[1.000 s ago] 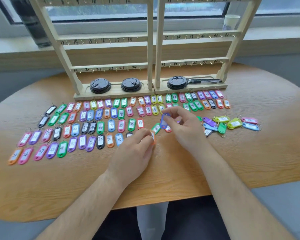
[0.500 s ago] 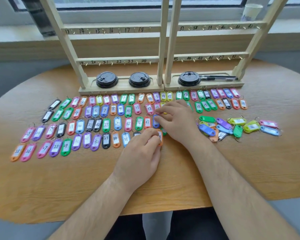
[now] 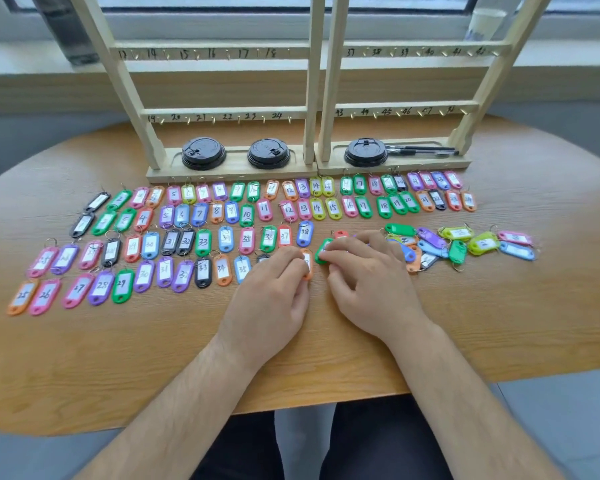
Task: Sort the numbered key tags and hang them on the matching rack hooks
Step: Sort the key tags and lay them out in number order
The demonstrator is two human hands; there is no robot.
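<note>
An orange tag (image 3: 307,269) is pinned on the table (image 3: 499,323) by the curled left hand (image 3: 274,292); a green tag (image 3: 322,251) is pinched beside it by the right hand (image 3: 364,268). Sorted rows (image 3: 201,241) nearby could be scrambled by a careless slide.

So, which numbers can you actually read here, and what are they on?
"14 15 16 17 18": upper rail of the left pale wooden rack.
"19 20 21 22 23 24": its lower rail.
"38": blue plastic key tag.
"33": green plastic key tag.
"11": pink plastic key tag.
Too blurred: the unsorted tag heap.
</note>
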